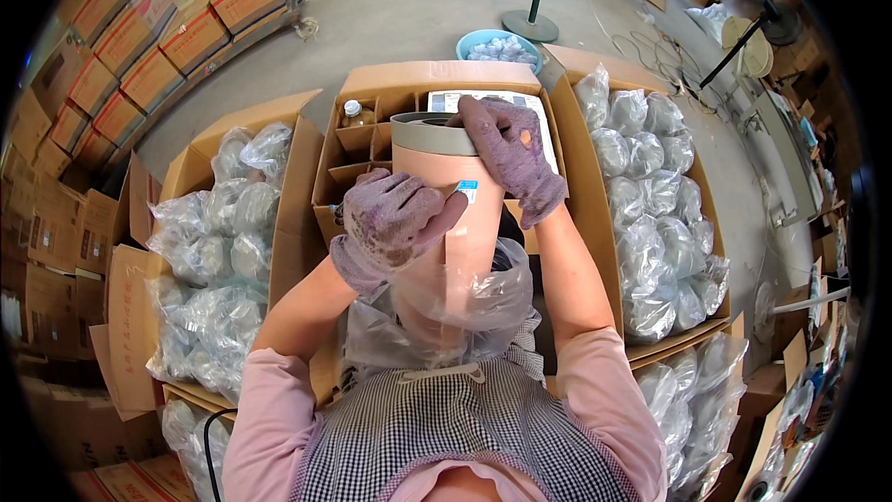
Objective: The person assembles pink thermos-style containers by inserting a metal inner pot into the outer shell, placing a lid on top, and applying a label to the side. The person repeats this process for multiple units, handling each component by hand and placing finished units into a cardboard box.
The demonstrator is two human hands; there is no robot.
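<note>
Pink Cylinder Held Upright Between Two Gloved Hands

Pink cylinder [453, 214] with a grey rim is standing upright in front of the person, its lower end sitting in a clear plastic bag [465, 302]. The left hand [395, 223], in a purple glove, is wrapping its grip around the cylinder's side. The right hand [511, 153] is clasping the rim from above. Behind it, a divided carton [372, 121] is holding a bottle [352, 112]. Open boxes of bagged items [650, 195] are flanking both sides.
</note>
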